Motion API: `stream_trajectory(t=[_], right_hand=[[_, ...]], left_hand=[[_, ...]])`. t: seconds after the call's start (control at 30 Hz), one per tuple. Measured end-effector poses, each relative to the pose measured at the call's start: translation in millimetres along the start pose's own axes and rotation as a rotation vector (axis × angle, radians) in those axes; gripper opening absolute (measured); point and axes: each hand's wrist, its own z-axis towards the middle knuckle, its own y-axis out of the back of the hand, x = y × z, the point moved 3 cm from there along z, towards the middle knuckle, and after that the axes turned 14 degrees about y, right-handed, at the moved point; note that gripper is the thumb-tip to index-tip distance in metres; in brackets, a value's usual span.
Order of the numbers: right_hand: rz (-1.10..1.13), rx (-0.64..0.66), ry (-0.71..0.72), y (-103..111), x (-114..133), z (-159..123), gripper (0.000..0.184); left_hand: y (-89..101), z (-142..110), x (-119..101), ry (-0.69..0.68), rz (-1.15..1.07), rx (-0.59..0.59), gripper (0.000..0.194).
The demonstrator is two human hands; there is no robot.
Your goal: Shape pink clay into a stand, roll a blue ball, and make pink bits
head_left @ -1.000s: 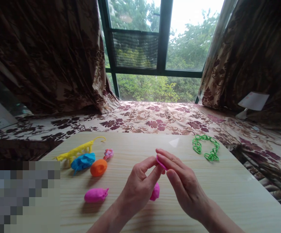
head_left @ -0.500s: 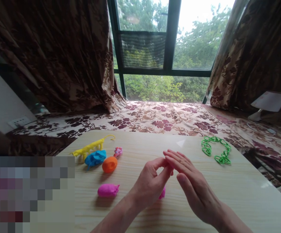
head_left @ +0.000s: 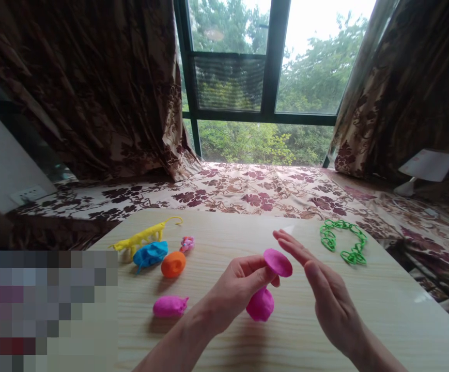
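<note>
My left hand [head_left: 243, 281] pinches a flat round disc of pink modelling clay [head_left: 278, 263] between thumb and fingers. Just below these fingers shows a rounded pink clay lump [head_left: 260, 305]; whether it joins the disc or rests apart on the table, I cannot tell. To the right, my right hand [head_left: 327, 292] is held flat and tilted, fingers stretched out, a small gap from the disc. A pink clay roll [head_left: 170, 306] with a crimped end lies left of my left forearm.
On the pale wood-grain table [head_left: 364, 320], at left, are a yellow four-legged clay figure [head_left: 142, 237], a blue clay piece [head_left: 150, 254], an orange dented ball [head_left: 173, 264] and a small pink speckled piece [head_left: 187, 243]. A green clay chain [head_left: 342, 225] curves at right.
My right hand has moved right, away from the pink clay, and the disc now shows between the hands. More of the pink lump beneath my left hand is visible.
</note>
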Motion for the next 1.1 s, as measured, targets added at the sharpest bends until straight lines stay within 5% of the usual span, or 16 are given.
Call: stream_trajectory(t=[0.27, 1.1], right_hand=[[-0.065, 0.125, 0.074, -4, 3, -2, 0.038], [-0.105, 0.172, 0.132, -5, -2, -1, 0.037]], left_hand=[[-9.4, -1, -2, -0.006, -0.131, 0.067, 0.025], [-6.4, 4, 3, 0.008, -0.257, -0.004, 0.022]])
